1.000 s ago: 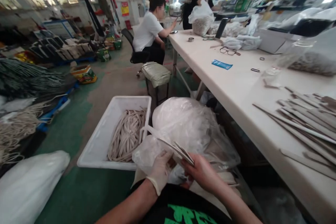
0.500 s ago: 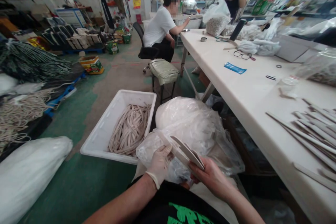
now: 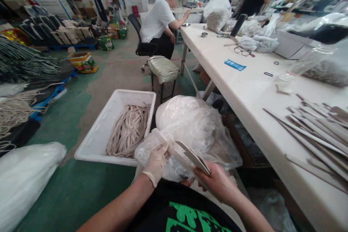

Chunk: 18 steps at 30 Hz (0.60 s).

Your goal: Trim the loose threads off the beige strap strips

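Small fan of flat, stiff grey-beige strips (image 3: 191,156) with tapered ends, darker along the edges. Stacked, slightly splayed, sloping down to the right. Gripped over the lap between white-gloved left hand (image 3: 156,161) and bare right hand (image 3: 217,183).

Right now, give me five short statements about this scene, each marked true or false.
The left hand wears a white glove. True.
The right hand is gloved too. False: it is bare.
Both hands hold the bundle of flat strips. True.
The white tub on the floor holds metal rings. False: it holds beige straps.
A pair of glasses lies on the table. True.
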Motion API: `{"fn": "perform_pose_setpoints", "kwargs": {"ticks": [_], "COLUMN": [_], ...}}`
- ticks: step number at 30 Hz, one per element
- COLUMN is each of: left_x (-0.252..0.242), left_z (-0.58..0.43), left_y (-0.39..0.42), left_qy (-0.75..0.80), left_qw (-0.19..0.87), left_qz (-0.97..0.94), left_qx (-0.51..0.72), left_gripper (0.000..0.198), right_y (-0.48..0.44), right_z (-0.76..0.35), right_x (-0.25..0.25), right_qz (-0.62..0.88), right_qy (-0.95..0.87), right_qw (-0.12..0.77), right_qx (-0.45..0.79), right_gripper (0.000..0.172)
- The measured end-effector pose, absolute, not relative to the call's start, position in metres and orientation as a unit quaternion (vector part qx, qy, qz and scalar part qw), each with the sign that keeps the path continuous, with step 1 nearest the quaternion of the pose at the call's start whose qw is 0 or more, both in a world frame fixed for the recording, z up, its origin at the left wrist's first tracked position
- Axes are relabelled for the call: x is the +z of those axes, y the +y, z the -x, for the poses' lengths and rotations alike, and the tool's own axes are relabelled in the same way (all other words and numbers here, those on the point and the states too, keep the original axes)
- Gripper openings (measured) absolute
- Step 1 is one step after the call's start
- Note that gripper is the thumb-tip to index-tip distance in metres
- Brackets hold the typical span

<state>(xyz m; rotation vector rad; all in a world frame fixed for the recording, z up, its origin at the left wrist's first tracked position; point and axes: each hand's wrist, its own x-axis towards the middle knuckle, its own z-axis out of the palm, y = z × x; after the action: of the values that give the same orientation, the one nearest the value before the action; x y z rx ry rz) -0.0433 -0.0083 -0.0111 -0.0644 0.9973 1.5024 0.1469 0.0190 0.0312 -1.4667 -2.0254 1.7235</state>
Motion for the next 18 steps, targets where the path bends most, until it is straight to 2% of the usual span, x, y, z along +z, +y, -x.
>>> {"fn": "perform_pose_setpoints", "kwargs": {"ticks": [4, 9, 12, 14, 18], "left_x": [-0.006, 0.006, 0.011, 0.011, 0.011], "left_z": [0.022, 0.032, 0.048, 0.05, 0.037], "left_y": [-0.016, -0.014, -0.01, -0.009, -0.012], "left_qy": [0.393, 0.416, 0.417, 0.413, 0.409], "left_qw": [0.694, 0.696, 0.701, 0.707, 0.739], "left_qz": [0.004, 0.1, 0.123, 0.133, 0.14], "left_qx": [0.604, 0.577, 0.566, 0.558, 0.517], "left_gripper": [0.028, 0.005, 0.01, 0.012, 0.017], "right_y": [0.021, 0.028, 0.024, 0.019, 0.016], "right_z": [-0.136, -0.152, -0.17, -0.173, -0.159], "right_x": [0.021, 0.022, 0.026, 0.03, 0.037], "right_qz": [0.501, 0.49, 0.438, 0.358, 0.268], "right_qy": [-0.678, -0.637, -0.671, -0.732, -0.797], "right_qw": [0.115, 0.246, 0.328, 0.341, 0.286], "right_qx": [0.526, 0.542, 0.5, 0.469, 0.459], "right_gripper": [0.028, 0.031, 0.025, 0.023, 0.022]}}
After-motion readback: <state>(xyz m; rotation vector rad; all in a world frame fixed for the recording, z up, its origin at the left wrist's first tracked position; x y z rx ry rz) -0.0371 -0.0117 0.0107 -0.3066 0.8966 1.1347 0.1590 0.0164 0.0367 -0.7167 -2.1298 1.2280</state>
